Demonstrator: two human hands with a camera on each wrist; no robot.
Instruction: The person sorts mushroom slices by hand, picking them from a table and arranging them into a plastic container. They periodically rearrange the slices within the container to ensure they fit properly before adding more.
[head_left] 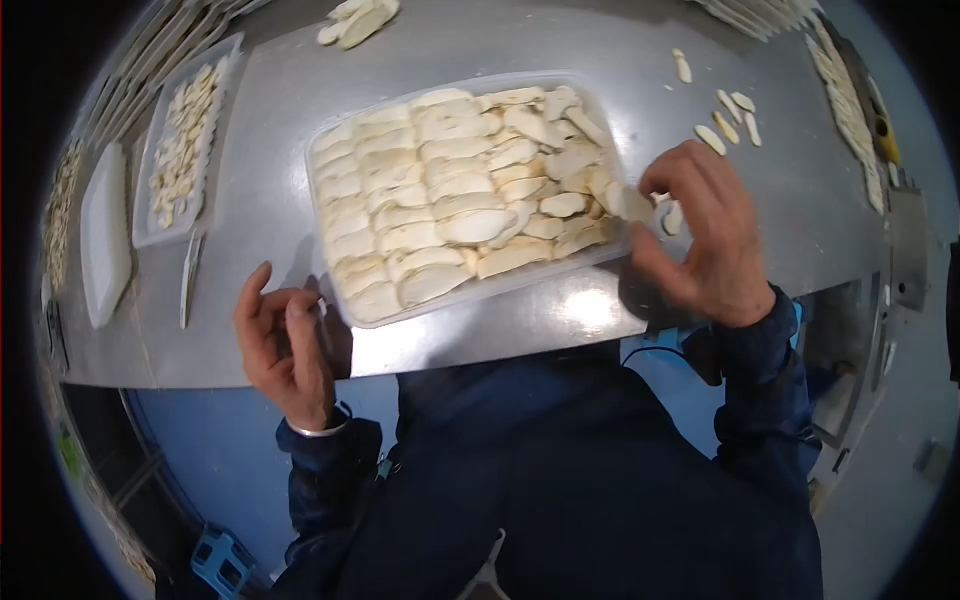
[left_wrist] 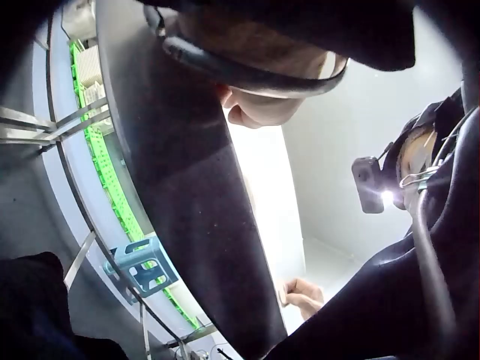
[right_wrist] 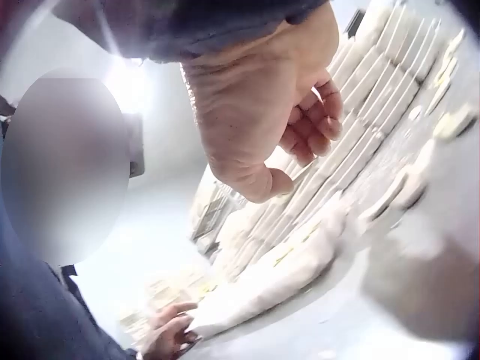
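A clear plastic tray (head_left: 312, 170) holds pale mushroom slices (head_left: 405, 190), in neat overlapping rows on the left and more loosely laid on the right. At its right rim my right hand (head_left: 705, 235) pinches a blurred mushroom slice (head_left: 631, 204) between thumb and fingertips. The right wrist view shows that hand (right_wrist: 262, 124) from the palm side, fingers curled and thumb bent toward them. Beside the tray's near left corner, my left hand (head_left: 288, 345) hangs loosely curled, with nothing seen in it. In the left wrist view, the left hand (left_wrist: 262, 109) is mostly hidden behind the wristband.
Several loose slices (head_left: 727, 125) lie on the metal table (head_left: 270, 90) at right, and a small pile (head_left: 360, 22) at the back. On the left stand a tray of small pieces (head_left: 143, 215), a white tray (head_left: 106, 235) and a knife (head_left: 190, 280). Loaded racks (head_left: 150, 50) line the back.
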